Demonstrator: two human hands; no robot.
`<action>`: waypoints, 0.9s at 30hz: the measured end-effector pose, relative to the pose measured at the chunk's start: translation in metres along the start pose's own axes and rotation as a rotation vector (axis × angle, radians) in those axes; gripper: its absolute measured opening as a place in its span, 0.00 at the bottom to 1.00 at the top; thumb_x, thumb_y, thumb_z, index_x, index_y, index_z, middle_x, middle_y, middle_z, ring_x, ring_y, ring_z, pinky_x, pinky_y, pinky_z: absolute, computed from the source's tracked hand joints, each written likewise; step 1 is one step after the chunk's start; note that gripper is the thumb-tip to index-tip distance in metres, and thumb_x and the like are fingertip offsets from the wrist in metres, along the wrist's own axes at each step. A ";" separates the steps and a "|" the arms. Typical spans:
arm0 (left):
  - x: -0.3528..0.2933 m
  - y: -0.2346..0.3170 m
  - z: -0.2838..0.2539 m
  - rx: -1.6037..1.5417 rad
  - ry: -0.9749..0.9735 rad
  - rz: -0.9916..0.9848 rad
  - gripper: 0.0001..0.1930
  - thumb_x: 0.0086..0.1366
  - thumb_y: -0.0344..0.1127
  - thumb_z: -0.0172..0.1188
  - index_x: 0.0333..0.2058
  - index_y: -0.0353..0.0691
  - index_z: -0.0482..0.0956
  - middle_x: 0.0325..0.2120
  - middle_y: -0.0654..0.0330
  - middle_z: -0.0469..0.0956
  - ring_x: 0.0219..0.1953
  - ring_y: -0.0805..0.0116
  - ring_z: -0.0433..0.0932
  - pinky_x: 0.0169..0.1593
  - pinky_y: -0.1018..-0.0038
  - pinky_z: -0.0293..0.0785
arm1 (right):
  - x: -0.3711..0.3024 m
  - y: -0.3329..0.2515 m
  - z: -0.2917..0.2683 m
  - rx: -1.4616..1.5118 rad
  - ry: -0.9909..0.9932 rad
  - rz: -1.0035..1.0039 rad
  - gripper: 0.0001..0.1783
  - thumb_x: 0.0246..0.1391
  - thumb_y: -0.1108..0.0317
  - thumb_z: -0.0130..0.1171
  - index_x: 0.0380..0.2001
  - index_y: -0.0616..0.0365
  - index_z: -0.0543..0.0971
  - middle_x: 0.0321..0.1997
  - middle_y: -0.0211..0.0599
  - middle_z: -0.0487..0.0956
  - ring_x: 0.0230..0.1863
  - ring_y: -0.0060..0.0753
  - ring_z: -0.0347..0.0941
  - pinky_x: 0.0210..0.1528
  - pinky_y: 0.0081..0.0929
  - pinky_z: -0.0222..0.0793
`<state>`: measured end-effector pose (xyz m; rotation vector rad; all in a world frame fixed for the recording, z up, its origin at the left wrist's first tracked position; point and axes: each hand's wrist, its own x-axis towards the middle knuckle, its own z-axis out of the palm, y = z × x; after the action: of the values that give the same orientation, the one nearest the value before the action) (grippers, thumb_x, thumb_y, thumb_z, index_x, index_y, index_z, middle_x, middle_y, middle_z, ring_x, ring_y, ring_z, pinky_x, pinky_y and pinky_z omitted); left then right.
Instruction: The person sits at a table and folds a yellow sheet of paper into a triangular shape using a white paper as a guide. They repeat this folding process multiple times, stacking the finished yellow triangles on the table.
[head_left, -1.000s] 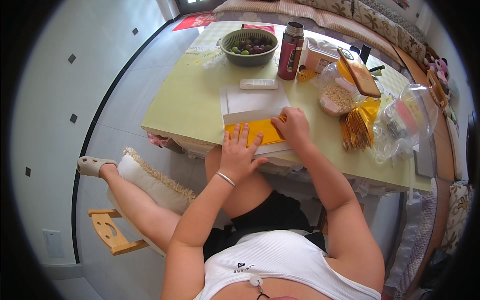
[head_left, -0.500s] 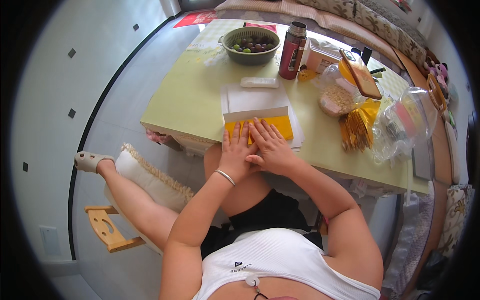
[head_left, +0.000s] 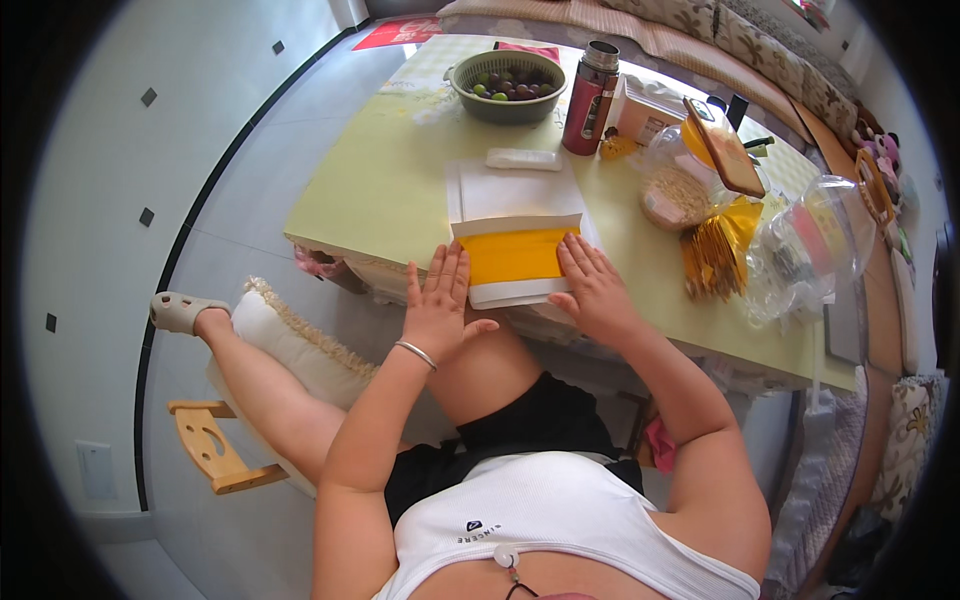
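In front of me, at the near edge of the table, lies a yellow rectangular sheet (head_left: 515, 256) with white paper margins above and below it. My left hand (head_left: 443, 295) lies at its left end, fingertips on the edge, fingers stretched and thumb apart. At the right end my right hand (head_left: 597, 290) rests with its fingers spread flat. Neither hand grips anything. White sheets of paper (head_left: 485, 190) lie beneath and beyond the yellow piece. A slim white object (head_left: 524, 159) sits on top of them.
A green-grey colander (head_left: 508, 108) of grapes and a dark red thermos (head_left: 591, 98) stand at the back. To the right are a plastic jar (head_left: 672, 196), a phone (head_left: 724, 147), a bundle of gold packets (head_left: 714, 262) and a clear plastic bag (head_left: 806, 250).
My hands were together over the middle of the yellow sheet. They have moved apart to its two ends, uncovering it and a white strip along its near side.
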<state>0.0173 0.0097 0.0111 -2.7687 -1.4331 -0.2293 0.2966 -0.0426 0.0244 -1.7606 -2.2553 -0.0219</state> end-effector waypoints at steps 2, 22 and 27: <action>0.001 -0.003 -0.001 0.023 -0.016 0.009 0.61 0.53 0.79 0.49 0.73 0.38 0.42 0.75 0.56 0.39 0.77 0.56 0.33 0.73 0.44 0.25 | 0.001 0.007 -0.003 0.045 0.018 -0.008 0.39 0.65 0.45 0.49 0.67 0.65 0.63 0.74 0.49 0.60 0.75 0.45 0.52 0.75 0.41 0.46; 0.053 0.068 -0.011 -0.310 0.418 0.269 0.11 0.52 0.36 0.67 0.33 0.40 0.81 0.31 0.58 0.76 0.39 0.57 0.75 0.43 0.61 0.71 | 0.013 0.003 -0.032 -0.098 0.160 -0.275 0.09 0.45 0.72 0.56 0.33 0.60 0.77 0.36 0.45 0.79 0.40 0.45 0.76 0.50 0.38 0.71; 0.059 0.078 -0.020 -0.415 0.402 0.136 0.08 0.52 0.37 0.68 0.29 0.42 0.83 0.30 0.59 0.76 0.38 0.57 0.76 0.42 0.62 0.71 | 0.021 0.023 -0.018 0.213 0.288 -0.154 0.05 0.49 0.72 0.62 0.31 0.59 0.79 0.35 0.40 0.80 0.42 0.43 0.76 0.46 0.37 0.73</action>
<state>0.1116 0.0104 0.0432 -2.8604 -1.1986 -1.1210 0.3174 -0.0198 0.0428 -1.3776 -2.0927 -0.0599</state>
